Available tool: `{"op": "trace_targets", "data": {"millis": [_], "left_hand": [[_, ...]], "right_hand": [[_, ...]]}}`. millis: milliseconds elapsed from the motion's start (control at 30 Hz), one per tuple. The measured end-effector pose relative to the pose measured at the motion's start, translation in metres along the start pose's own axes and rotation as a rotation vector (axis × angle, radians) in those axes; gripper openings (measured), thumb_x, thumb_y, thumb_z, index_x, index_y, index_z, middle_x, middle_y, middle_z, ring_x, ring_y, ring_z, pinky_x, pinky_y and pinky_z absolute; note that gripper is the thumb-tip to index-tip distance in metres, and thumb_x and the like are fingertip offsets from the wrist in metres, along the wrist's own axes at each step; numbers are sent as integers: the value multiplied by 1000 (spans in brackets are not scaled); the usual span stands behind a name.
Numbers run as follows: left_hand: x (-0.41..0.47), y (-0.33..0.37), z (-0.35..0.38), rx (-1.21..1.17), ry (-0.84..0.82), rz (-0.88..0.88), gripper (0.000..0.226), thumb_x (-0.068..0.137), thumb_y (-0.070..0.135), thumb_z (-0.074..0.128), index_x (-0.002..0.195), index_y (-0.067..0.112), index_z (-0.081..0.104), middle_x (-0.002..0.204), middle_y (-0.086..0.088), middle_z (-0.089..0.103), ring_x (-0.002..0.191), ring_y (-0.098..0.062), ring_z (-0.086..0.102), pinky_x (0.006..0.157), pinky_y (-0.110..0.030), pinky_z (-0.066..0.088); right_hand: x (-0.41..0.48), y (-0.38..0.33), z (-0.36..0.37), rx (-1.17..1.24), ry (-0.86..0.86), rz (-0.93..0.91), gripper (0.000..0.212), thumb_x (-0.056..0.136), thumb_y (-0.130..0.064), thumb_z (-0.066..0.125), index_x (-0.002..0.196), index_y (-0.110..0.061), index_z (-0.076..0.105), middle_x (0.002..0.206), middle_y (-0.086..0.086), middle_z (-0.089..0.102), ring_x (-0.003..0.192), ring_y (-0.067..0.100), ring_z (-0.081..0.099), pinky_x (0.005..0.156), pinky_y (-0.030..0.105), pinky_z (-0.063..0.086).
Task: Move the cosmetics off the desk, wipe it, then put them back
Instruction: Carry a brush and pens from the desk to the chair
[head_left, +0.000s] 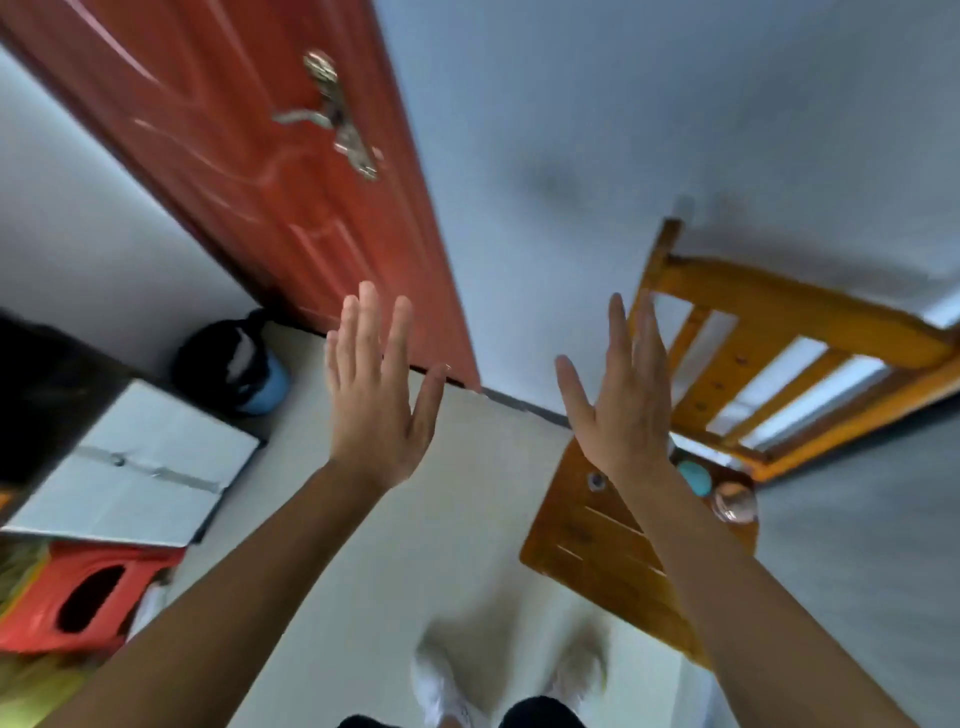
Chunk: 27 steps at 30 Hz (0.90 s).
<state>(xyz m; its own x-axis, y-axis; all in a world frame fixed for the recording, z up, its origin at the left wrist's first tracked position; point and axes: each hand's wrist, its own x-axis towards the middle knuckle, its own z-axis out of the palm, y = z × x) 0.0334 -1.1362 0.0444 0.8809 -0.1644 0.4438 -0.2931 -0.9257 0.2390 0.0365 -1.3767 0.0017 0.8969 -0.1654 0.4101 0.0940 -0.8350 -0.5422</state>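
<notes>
Both bare hands, left hand (376, 410) and right hand (626, 410), raised empty, fingers (370, 322) spread wide; probably pre-task, next reaching small cosmetics on orange wooden chair (613, 551) below right fingertips.

Two empty hands, the left hand (371, 395) and the right hand (621, 395), are held up side by side above the floor (405, 530). A door (260, 156) is set behind the left hand. A chair (691, 431) is placed right of the right hand, with small items (732, 499) on its seat. An open binder (135, 462) is laid at the left, above a stool (78, 597)
</notes>
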Motion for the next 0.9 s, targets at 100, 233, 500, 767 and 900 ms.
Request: {"op": "trace_targets", "data": {"millis": [100, 233, 500, 767, 900], "left_hand": [[3, -32, -66, 60, 116, -110, 64, 103, 40, 42, 155, 8, 25, 163, -21, 14, 152, -38, 10, 115, -62, 21], [-28, -107, -168, 115, 297, -271, 65, 102, 43, 40, 154, 6, 29, 162, -23, 16, 151, -41, 12, 115, -62, 22], [-181, -304, -354, 340, 414, -508, 66, 100, 47, 38, 155, 10, 29, 163, -19, 16, 151, -37, 13, 116, -60, 21], [-318, -436, -477, 516, 476, -759, 67, 99, 47, 39, 154, 9, 31, 162, -19, 19, 150, -36, 17, 116, -58, 23], [-366, -482, -477, 498, 453, -904, 67, 99, 48, 37, 155, 12, 28, 164, -16, 15, 152, -33, 11, 118, -58, 20]], "right_hand": [[27, -71, -7, 59, 55, -160, 74, 102, -50, 50, 160, -19, 16, 168, 12, 11, 152, 27, 21, 117, 43, 29], [35, -205, 11, 215, 123, -386, 71, 101, -50, 50, 159, -17, 24, 166, 14, 18, 150, 26, 25, 115, 42, 32], [-39, -490, 112, 366, 27, -706, 72, 98, -52, 52, 157, -19, 28, 164, 16, 22, 144, 35, 34, 115, 43, 32], [-146, -689, 194, 482, -217, -897, 74, 95, -49, 55, 156, -13, 30, 162, 18, 26, 142, 35, 36, 108, 46, 38], [-189, -738, 244, 550, -354, -927, 73, 96, -48, 56, 156, -15, 30, 163, 15, 26, 147, 30, 32, 113, 42, 35]]}}
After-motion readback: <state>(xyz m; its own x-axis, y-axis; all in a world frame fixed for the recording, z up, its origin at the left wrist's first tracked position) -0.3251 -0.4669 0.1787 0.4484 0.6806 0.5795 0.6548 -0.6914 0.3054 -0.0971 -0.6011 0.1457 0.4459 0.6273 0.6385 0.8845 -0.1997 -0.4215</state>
